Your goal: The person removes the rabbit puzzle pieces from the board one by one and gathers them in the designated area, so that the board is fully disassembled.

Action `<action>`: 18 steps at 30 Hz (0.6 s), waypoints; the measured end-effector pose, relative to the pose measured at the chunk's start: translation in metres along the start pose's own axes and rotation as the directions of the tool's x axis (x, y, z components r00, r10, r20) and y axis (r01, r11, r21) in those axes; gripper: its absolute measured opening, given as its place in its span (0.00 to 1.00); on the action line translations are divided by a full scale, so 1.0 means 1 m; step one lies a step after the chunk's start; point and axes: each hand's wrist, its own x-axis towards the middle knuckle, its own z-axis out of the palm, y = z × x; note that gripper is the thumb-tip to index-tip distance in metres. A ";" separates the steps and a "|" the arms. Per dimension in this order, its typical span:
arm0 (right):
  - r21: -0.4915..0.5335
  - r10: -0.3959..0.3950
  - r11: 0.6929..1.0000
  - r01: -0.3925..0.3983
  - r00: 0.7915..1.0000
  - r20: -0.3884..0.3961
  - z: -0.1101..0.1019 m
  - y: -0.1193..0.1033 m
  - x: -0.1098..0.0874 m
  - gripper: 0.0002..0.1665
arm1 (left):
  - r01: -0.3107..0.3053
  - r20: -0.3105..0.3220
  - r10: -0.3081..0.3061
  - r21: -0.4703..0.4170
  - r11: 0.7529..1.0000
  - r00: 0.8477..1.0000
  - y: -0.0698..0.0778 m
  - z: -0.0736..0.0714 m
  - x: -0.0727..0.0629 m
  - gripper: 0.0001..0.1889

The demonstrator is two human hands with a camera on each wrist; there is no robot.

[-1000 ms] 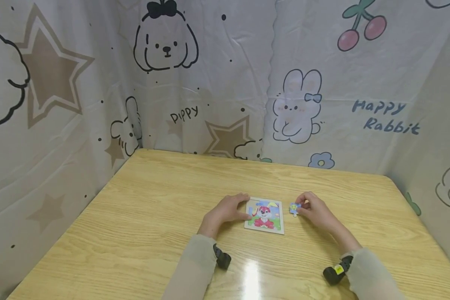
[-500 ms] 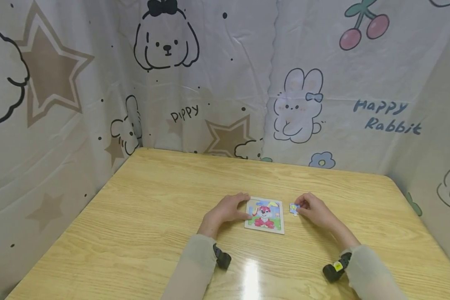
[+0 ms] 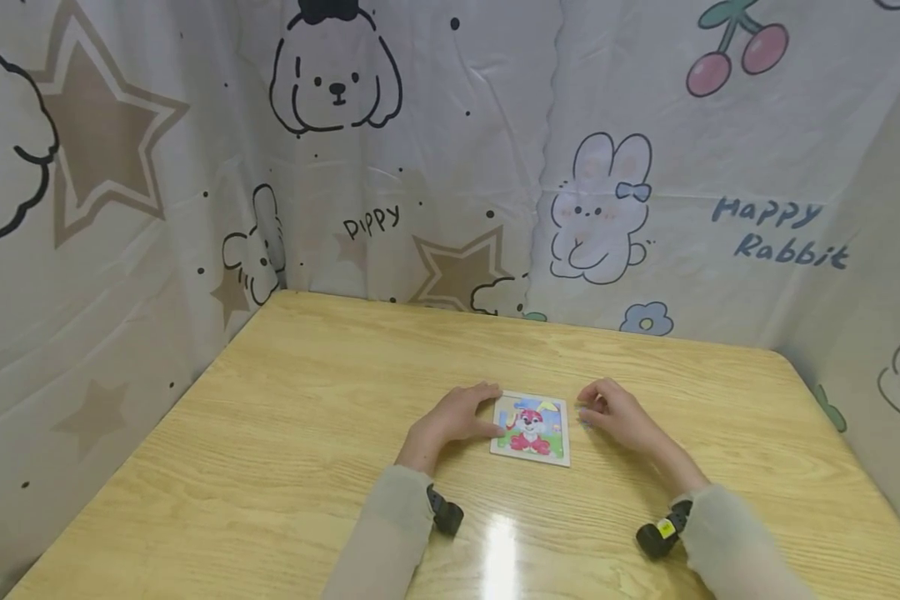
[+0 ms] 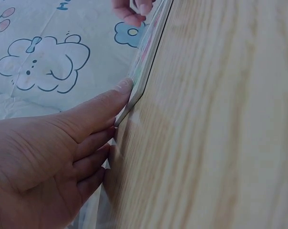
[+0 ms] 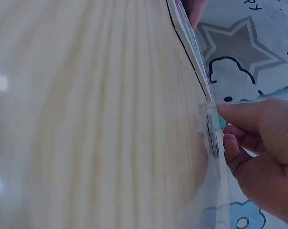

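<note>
A square jigsaw puzzle [image 3: 530, 427] in a pale frame lies flat on the table, its picture a red-and-white cartoon animal. A bare beige patch shows at the picture's upper left. My left hand [image 3: 456, 415] holds the frame's left side, thumb on the near part and fingers at the far corner. Just right of the frame, my right hand [image 3: 621, 414] pinches a small puzzle piece [image 3: 582, 415] between thumb and fingers. That piece is tilted almost edge-on, so its print is mostly hidden. In the right wrist view, the thumb [image 5: 239, 115] is against the piece's upper end.
The wood-grain table [image 3: 307, 433] reaches back to a printed curtain [image 3: 450, 167], which also hangs at the left and right. A bright light reflection lies on the tabletop before the puzzle. Each wrist wears a small black camera [image 3: 444, 512].
My right hand has shifted slightly left, closer to the frame. The piece in it has turned from face-up to nearly edge-on. My left hand keeps its place on the puzzle.
</note>
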 end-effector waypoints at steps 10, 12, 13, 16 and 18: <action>0.034 -0.019 0.999 0.017 0.996 0.083 0.019 -0.020 0.019 0.11 | 0.012 0.005 -0.012 -0.002 1.000 1.000 -0.001 0.001 0.002 0.37; 0.037 -0.024 0.999 0.020 0.995 0.096 0.023 -0.023 0.021 0.10 | 0.016 0.007 -0.016 -0.004 1.000 1.000 -0.001 0.001 0.002 0.37; 0.039 -0.027 0.999 0.023 0.995 0.101 0.024 -0.024 0.023 0.10 | 0.018 0.009 -0.018 -0.005 1.000 1.000 -0.001 0.001 0.002 0.37; 0.045 -0.027 0.999 0.022 0.992 0.125 0.028 -0.029 0.027 0.09 | 0.019 0.009 -0.019 0.004 1.000 1.000 -0.002 0.001 0.002 0.37; 0.051 -0.016 0.999 0.009 0.990 0.143 0.030 -0.031 0.029 0.10 | 0.016 0.012 -0.017 0.012 1.000 1.000 -0.001 0.000 0.002 0.37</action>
